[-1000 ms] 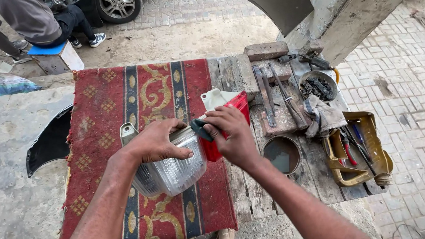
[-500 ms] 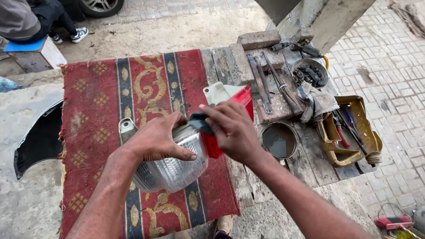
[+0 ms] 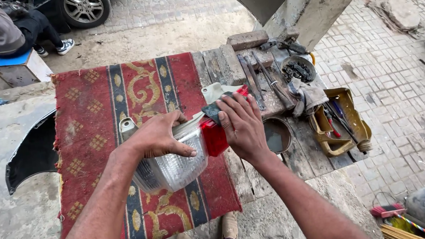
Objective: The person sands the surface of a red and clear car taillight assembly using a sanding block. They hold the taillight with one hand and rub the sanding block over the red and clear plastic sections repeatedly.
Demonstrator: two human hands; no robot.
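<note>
A red patterned rug [image 3: 93,125] covers the left of the wooden workbench [image 3: 228,66], padding the car tail lamp [image 3: 179,156] that rests on it at the rug's right edge. The lamp has a clear ribbed lens and a red section at its right end. The left hand [image 3: 157,138] lies over the clear lens, fingers curled down around its upper edge, pinning it so it cannot slide. The right hand [image 3: 241,124] lies flat on the red section, fingers together and stretched out, pressing a small dark pad [image 3: 214,111], possibly sandpaper, against the plastic.

Just right of that hand sits 1 round tin [image 3: 278,135], close to the wrist. Farther right lie a yellow tray of tools [image 3: 340,123], a crumpled rag [image 3: 306,95], a brick [image 3: 248,39] and loose hand tools [image 3: 268,80]. A black bumper piece [image 3: 29,155] lies left of the rug.
</note>
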